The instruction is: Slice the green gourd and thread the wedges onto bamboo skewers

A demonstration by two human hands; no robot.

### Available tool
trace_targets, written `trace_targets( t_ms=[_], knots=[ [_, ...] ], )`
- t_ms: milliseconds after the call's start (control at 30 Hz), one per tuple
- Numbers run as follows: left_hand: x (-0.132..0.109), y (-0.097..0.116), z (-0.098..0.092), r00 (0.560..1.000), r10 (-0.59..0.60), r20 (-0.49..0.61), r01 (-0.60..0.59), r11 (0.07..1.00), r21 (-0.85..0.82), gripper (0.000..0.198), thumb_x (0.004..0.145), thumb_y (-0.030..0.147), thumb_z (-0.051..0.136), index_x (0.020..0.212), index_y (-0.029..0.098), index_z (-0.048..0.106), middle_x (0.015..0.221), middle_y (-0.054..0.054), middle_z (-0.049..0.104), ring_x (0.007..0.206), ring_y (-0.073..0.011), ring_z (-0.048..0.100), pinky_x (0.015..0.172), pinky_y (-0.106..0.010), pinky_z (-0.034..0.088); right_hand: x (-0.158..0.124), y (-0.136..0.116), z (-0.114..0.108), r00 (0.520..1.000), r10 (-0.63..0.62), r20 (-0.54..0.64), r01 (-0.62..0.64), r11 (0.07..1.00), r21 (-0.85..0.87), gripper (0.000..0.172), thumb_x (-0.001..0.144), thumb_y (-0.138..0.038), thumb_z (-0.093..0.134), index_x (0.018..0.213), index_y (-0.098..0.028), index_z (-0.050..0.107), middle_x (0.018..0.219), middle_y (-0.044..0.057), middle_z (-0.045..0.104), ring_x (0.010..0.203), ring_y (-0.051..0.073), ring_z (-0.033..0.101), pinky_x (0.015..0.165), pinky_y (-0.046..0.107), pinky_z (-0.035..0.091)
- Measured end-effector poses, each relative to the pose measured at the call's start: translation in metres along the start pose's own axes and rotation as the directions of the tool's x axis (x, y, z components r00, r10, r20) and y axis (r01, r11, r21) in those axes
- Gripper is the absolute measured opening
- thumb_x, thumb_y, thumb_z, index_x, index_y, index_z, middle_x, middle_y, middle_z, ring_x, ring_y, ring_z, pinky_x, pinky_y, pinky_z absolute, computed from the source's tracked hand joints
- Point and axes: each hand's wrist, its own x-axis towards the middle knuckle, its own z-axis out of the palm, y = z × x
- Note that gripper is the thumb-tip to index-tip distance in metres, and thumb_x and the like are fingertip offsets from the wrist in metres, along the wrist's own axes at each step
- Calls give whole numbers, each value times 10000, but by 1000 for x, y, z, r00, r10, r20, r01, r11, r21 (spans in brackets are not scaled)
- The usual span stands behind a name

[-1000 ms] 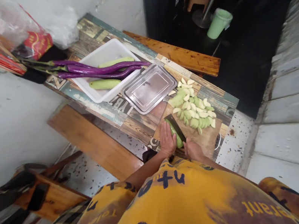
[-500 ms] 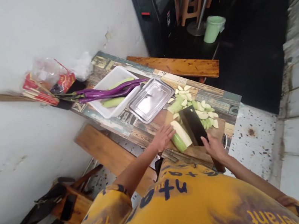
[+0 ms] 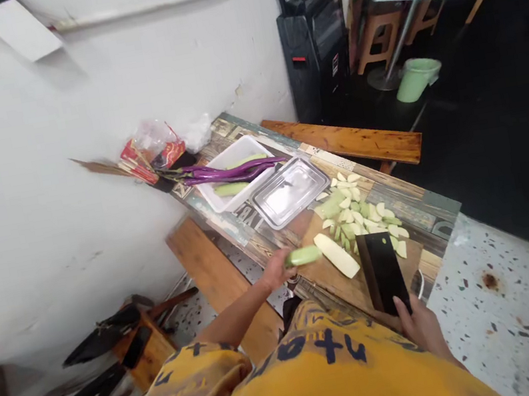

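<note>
Nearby, the right hand [image 3: 420, 321] closes around the handle end of a black cleaver [image 3: 383, 273]; whether the blade touches the cutting board [image 3: 353, 288] is unclear. Left of that grip, the left hand [image 3: 276, 270] wraps one end of a green-skinned squash piece [image 3: 303, 256]. Between them, a second squash piece [image 3: 336, 255] lies pale face up on the board. For steady slicing, a flat face down and curled fingertips would serve best. Bare wood shows between that piece and the board's near edge. Past the cleaver, heaped squash slices [image 3: 362, 208] limit room; beyond the left grip lie a shallow metal tray [image 3: 288, 190] and, farther, purple eggplants [image 3: 225, 174] across a white tub [image 3: 209, 197].
</note>
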Motion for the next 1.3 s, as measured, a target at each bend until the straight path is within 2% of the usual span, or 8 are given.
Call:
trace_targets(
  t_ms=[133, 367, 533, 667, 900, 967, 1067, 1300],
  knots=[
    [4, -19, -1, 958, -287, -29, 288, 957, 40, 408, 748, 336, 557, 1090, 113, 546, 947, -92, 639, 827, -196, 602, 697, -282, 477, 0, 1, -2, 1000, -15, 14, 16, 999, -47, 373, 850, -524, 330, 764, -194, 481, 479, 19, 560, 449, 187, 563, 471, 267, 383],
    [19, -13, -13, 957, -290, -28, 290, 942, 168, 492, 712, 392, 581, 1114, 109, 567, 1021, -163, 614, 952, -286, 572, 806, -381, 444, 2, 0, -11, 999, 38, 28, -37, 998, -44, 418, 850, -527, 319, 862, -172, 538, 466, 9, 560, 440, 186, 562, 482, 269, 397],
    [23, 34, -7, 999, 50, 7, -50, 954, 296, 641, 758, 362, 548, 1344, 174, 370, 1431, -135, 296, 1307, -299, 241, 1070, -447, 166, -2, 7, -15, 994, 102, 34, -102, 995, 12, 438, 846, -537, 328, 938, -163, 538, 480, 13, 582, 453, 191, 576, 484, 269, 410],
    [49, 67, 11, 875, 420, 242, -483, 790, 378, 571, 822, 244, 462, 1374, 231, 315, 1431, -101, 309, 1321, -264, 221, 1081, -469, 94, -5, 4, -15, 994, 108, 20, -109, 994, 5, 409, 845, -529, 338, 905, -169, 522, 460, 1, 560, 442, 184, 564, 499, 270, 411],
    [81, 93, 17, 798, 460, 389, -592, 717, 368, 502, 785, 135, 449, 1285, 173, 420, 1254, -117, 482, 1199, -253, 381, 1067, -475, 124, -13, 5, -13, 989, 140, 43, -143, 987, 68, 374, 855, -523, 333, 853, -188, 499, 455, -11, 547, 447, 182, 565, 495, 267, 411],
    [79, 98, 15, 822, 375, 428, -512, 817, 267, 485, 737, 163, 510, 1221, 155, 481, 1229, -131, 497, 1189, -271, 389, 1055, -456, 170, -16, 8, -11, 990, 141, 20, -142, 988, 58, 385, 850, -527, 335, 861, -185, 512, 467, -4, 556, 454, 185, 566, 496, 271, 411],
    [66, 102, 12, 861, 47, 506, -94, 993, 68, 381, 658, 240, 592, 1023, 129, 595, 1118, -151, 562, 1123, -315, 448, 982, -438, 294, -19, 13, -10, 989, 148, 5, -148, 987, 56, 403, 849, -528, 326, 872, -181, 530, 467, -2, 558, 449, 182, 559, 491, 271, 409],
    [21, 85, 5, 734, -236, 637, 435, 884, -173, 300, 744, 271, 458, 960, 120, 601, 808, -68, 649, 682, -175, 601, 628, -274, 459, -18, 11, -7, 994, 99, 52, -99, 995, -5, 390, 872, -491, 305, 885, -171, 528, 476, 5, 552, 469, 180, 561, 496, 261, 398]
  ],
)
